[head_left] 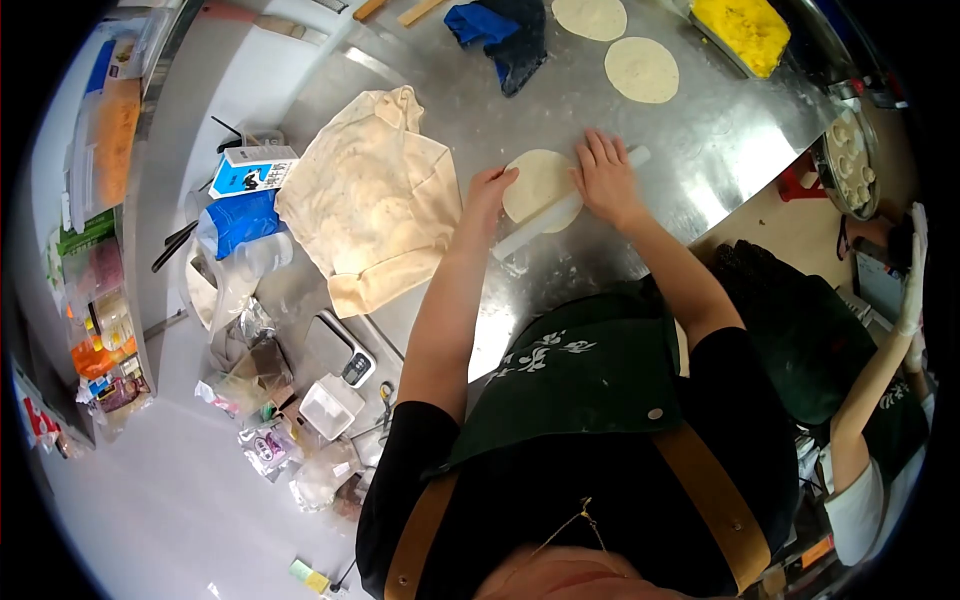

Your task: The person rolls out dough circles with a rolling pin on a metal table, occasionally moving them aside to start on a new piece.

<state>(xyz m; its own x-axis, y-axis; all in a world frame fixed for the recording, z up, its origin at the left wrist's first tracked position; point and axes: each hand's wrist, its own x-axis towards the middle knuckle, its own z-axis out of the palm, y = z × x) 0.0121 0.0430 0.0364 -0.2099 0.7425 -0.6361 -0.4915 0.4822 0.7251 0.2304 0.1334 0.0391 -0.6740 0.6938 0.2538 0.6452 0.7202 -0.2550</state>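
Observation:
A thin round of dough [540, 180] lies on the steel table in front of me. Across its near right part runs a pale rolling pin [520, 238], slanting from lower left to upper right. My left hand [488, 192] is closed at the dough's left edge, thumb and fingers pinching it. Fingers stretched out, my right hand [606, 182] lies flat over the pin at the dough's right side. Its palm hides the middle of the pin.
Two more dough rounds [641, 70] lie farther back, near a tray of yellow filling [742, 35]. A beige cloth [370, 200] covers the table to the left. A blue cloth [490, 35] is at the back. Another person's arm [880, 370] shows at right.

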